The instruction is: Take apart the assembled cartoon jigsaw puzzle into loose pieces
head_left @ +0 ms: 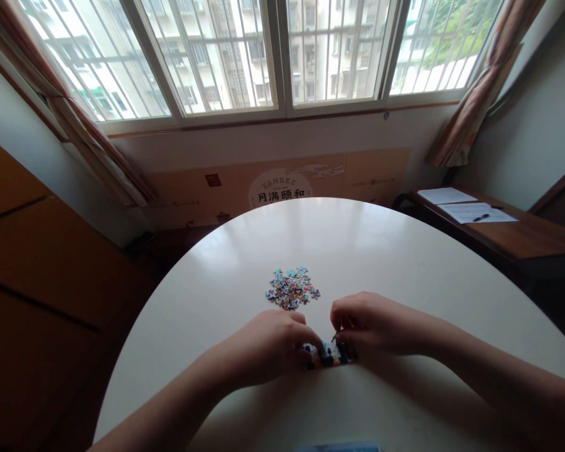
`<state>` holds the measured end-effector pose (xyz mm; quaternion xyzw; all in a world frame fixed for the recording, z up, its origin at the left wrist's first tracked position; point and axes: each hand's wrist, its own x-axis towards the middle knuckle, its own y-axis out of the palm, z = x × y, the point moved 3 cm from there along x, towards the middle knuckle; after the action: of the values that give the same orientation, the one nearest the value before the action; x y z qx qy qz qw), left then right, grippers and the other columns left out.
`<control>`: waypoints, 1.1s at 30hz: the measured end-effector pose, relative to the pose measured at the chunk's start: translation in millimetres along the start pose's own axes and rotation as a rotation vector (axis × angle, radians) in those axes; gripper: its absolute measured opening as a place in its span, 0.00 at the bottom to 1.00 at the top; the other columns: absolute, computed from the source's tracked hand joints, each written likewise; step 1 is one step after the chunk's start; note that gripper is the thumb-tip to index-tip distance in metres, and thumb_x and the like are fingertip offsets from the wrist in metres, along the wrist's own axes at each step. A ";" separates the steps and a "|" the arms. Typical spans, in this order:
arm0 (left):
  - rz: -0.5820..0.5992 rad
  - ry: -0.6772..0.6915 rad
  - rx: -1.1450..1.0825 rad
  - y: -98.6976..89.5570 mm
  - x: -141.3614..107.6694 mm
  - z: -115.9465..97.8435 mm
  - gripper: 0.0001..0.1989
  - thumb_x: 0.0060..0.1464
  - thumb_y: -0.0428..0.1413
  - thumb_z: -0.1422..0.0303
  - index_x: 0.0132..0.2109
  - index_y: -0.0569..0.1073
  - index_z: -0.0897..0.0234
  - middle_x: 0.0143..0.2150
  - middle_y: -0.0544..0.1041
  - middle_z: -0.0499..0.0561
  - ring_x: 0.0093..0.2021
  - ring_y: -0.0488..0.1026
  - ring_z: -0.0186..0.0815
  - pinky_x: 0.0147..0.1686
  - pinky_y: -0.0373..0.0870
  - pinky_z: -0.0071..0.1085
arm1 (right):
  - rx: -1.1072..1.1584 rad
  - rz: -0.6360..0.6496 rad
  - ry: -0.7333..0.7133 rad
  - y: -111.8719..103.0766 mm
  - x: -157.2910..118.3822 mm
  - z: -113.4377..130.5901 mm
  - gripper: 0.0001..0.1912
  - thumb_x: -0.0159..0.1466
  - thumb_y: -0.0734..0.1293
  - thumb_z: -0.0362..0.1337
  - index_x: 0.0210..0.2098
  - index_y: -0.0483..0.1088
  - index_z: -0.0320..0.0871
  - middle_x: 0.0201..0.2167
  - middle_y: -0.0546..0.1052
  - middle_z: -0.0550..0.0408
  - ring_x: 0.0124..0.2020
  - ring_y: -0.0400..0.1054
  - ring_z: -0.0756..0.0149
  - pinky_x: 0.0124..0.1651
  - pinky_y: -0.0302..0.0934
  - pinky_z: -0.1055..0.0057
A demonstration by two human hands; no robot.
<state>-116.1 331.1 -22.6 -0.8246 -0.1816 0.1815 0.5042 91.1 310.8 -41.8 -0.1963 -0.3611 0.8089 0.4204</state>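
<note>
A small joined section of jigsaw puzzle (330,360) lies on the white table near me, partly hidden under both hands. My left hand (282,339) is curled over its left side, with the index fingertip pressing on the pieces. Over the upper right of the section, my right hand (365,323) has thumb and fingers pinched together on what looks like a small puzzle piece (333,338). Beyond my left hand sits a loose pile of jigsaw pieces (292,289), mixed in colour, many of them pale blue.
The round white table (395,251) has a glossy top. At its near edge a bluish flat item (339,447) shows only in part. To the right, papers (475,212) and a pen (481,218) lie on a brown wooden desk (537,235). A barred window (282,56) is ahead.
</note>
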 end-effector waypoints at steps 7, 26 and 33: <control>-0.079 0.017 0.034 -1.0 0.4 2.9 0.12 0.55 0.63 0.71 0.45 0.80 0.51 0.37 0.77 0.45 0.33 0.73 0.33 0.34 0.65 0.30 | 0.230 -0.061 0.022 -2.7 4.5 -3.9 0.07 0.63 0.71 0.36 0.34 0.72 0.39 0.27 0.71 0.59 0.28 0.62 0.77 0.31 0.56 0.79; -0.428 -0.009 -0.182 -14.6 0.6 3.6 0.05 0.60 0.56 0.69 0.37 0.77 0.62 0.35 0.76 0.48 0.30 0.70 0.31 0.33 0.66 0.29 | 0.243 -0.225 -0.076 5.9 0.2 11.7 0.05 0.64 0.71 0.36 0.39 0.74 0.43 0.26 0.74 0.62 0.27 0.65 0.78 0.33 0.60 0.80; -0.404 -0.487 -0.099 -53.1 -15.7 63.9 0.15 0.59 0.53 0.57 0.37 0.79 0.62 0.31 0.79 0.51 0.31 0.72 0.39 0.31 0.64 0.32 | -0.042 -0.377 -0.107 3.0 2.8 -6.4 0.06 0.67 0.66 0.34 0.37 0.75 0.42 0.33 0.77 0.55 0.34 0.69 0.72 0.38 0.62 0.73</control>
<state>-166.8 395.1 -0.3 -0.7276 -0.4657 0.2607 0.4310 91.9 314.6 -48.2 -0.0908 -0.4300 0.7174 0.5405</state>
